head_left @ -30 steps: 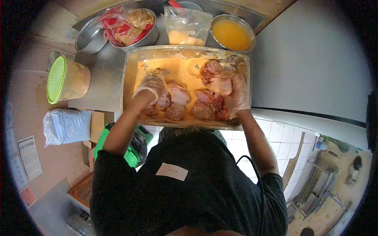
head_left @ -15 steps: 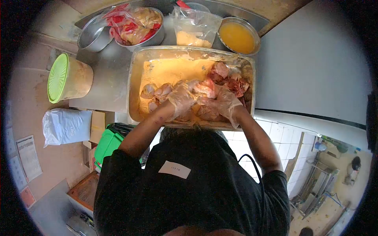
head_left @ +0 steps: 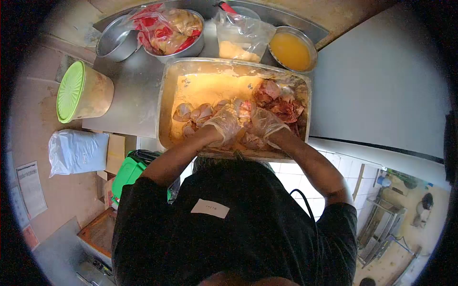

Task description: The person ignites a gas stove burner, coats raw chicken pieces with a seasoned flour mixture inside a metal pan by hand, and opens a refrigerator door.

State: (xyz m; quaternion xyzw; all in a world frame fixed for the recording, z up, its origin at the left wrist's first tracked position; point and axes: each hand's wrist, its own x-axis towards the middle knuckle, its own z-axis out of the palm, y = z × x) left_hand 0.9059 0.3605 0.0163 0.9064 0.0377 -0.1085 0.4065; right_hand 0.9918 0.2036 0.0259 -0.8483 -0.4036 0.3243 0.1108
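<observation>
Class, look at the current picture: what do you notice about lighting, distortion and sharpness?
Head view: dark rounded corners, with the counter's back edge bowed; head view: floor tiles washed out near white, tray warmly lit; head view: label lettering too small to read.

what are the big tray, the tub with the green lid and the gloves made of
The tray looks like metal, perhaps stainless steel: greyish, softly shiny rim, dulled by smears.
The tub seems to be plastic, with a smooth, stained wall; its lid looks like glossy moulded plastic with radiating ribs.
The gloves appear to be thin plastic film, see-through and wrinkled.
</observation>
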